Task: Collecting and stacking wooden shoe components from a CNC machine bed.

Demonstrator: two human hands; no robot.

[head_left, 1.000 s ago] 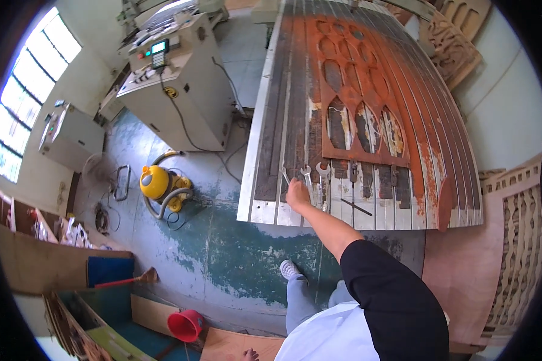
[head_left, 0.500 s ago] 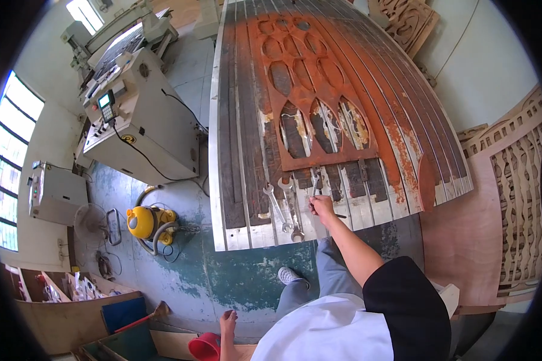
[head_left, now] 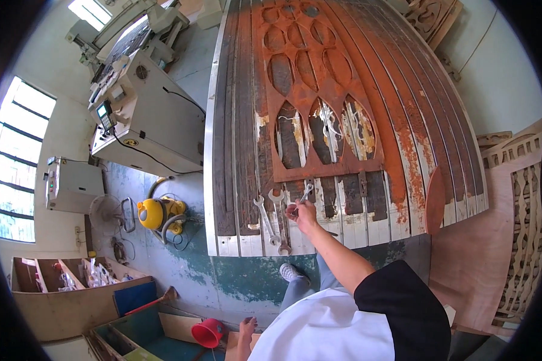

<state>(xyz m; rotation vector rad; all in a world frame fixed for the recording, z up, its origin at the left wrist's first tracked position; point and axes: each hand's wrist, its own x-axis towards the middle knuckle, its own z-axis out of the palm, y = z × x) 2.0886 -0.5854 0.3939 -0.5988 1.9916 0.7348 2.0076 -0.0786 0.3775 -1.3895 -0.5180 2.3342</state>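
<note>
My right hand (head_left: 303,215) is closed around the shank of a small wrench (head_left: 308,191). The wrench slants up to the right, its far end beside a dark clamp (head_left: 309,181) at the near edge of a reddish-brown cut-out panel (head_left: 328,172). Just left of this hand lie two open-ended wrenches: a silver one (head_left: 266,220) and a browner one (head_left: 279,221). Low in the view my left hand (head_left: 247,328) hangs with loosely bent fingers and nothing visible in it, near a red bucket (head_left: 206,333).
The panel rests on a slotted metal bed (head_left: 227,245) dusted with orange. A leaf-shaped reddish piece (head_left: 435,201) sits at its near right edge. Left are a control cabinet (head_left: 156,120) and a yellow vacuum cleaner (head_left: 153,213). Carved wooden panels (head_left: 527,234) stand at right.
My right hand has shifted left, toward the two lying wrenches, and the wrench in it has turned from nearly upright to leaning right. The whole view has moved slightly.
</note>
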